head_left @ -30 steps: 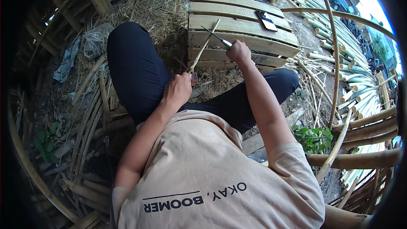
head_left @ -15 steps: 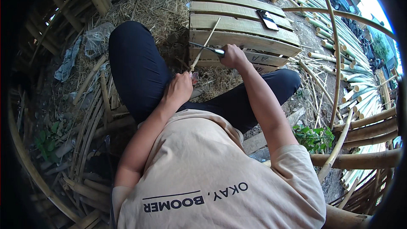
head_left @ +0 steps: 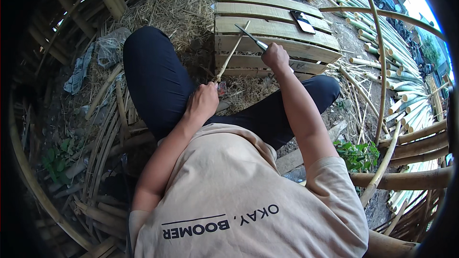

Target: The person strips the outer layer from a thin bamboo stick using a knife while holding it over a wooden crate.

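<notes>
The stick (head_left: 233,50) is slim, pale straw-yellow and nearly straight, with a knobbly, slightly darker section near its lower end. It slants upward and away from the person, leaning right, with its far tip in view against the slatted wooden crate (head_left: 258,9). Its lower end is hidden in the left hand (head_left: 203,100), whose grip is closed around it beside the person's left thigh (head_left: 155,74).

The right hand (head_left: 276,58) has its grip closed on the handle of the knife (head_left: 252,38). The narrow grey blade points up and left, crossing the stick near its far tip in this view; contact cannot be confirmed. Surface marks on the stick are too fine to make out.

A dark phone (head_left: 303,22) with a pale section lies on the crate, right of the knife. Dry straw (head_left: 172,9) covers the ground left of the crate.
</notes>
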A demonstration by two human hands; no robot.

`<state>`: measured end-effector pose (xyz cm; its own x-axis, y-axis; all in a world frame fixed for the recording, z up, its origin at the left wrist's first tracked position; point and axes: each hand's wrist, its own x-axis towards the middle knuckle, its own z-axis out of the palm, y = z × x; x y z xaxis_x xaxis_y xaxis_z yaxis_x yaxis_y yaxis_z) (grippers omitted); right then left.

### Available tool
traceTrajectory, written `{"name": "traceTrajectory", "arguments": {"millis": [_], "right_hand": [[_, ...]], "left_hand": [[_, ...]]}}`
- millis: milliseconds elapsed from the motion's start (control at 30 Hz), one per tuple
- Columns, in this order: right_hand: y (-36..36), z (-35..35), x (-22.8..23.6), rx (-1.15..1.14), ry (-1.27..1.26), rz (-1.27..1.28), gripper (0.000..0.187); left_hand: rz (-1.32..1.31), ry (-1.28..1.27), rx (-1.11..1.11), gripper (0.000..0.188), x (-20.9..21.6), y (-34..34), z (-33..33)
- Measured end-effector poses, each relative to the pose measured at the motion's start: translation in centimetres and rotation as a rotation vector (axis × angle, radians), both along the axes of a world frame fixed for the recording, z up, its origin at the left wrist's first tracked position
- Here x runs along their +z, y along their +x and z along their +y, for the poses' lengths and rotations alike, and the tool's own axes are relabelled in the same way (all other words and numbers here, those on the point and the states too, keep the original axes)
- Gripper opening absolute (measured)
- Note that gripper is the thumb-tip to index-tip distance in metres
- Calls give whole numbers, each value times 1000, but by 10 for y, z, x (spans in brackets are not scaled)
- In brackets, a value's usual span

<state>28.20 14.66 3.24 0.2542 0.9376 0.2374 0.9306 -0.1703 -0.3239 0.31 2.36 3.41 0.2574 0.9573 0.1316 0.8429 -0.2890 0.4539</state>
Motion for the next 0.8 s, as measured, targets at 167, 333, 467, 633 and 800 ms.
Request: {"name": "traceTrajectory", "arguments": {"millis": [167,333,467,633,800], "right_hand": [[-15,-16,13,189,-51,5,22],[-31,-25,14,392,-80,-107,21],[-33,-21,2,304,-44,-41,20],[-31,-14,2,233,-34,-51,20],[5,1,7,37,-78,-21,24]], "left_hand": [[-43,22,18,37,-3,-1,0],[-30,10,-2,37,-5,0,2],[-19,13,-14,37,-2,-1,1],[30,2,-3,36,-2,-3,-1],[17,11,-9,36,-4,0,0]]}}
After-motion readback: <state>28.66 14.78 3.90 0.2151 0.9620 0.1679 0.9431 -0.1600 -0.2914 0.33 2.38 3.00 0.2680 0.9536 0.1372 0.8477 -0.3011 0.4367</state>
